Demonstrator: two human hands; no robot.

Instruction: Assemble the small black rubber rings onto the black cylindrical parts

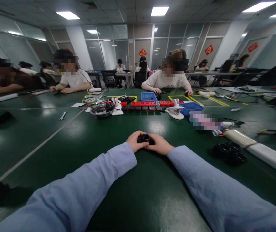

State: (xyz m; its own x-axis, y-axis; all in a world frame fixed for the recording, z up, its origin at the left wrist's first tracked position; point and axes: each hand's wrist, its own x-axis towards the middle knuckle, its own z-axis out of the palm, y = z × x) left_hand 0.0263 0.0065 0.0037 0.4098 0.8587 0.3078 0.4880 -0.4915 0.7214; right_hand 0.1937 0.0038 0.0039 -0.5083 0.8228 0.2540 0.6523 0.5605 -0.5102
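Observation:
Between my two hands is a small black round part with a ring-shaped opening on top (146, 138), held just over the green table (108, 190). My left hand (135, 140) wraps its left side, thumb in front and fingers behind. From the right, my right hand (160, 144) closes on the same part, its thumb meeting the left one at the front. The underside of the part is hidden. Several similar black round parts (228, 152) stand in a cluster to the right of my right forearm.
Ahead lie red power strips (144, 103), blue bins (191, 107), a white clamp stand (176, 110) and a bowl of cables (101, 109). A wrench (63, 115) lies left. White bars (270, 158) run along the right. Co-workers sit across the table.

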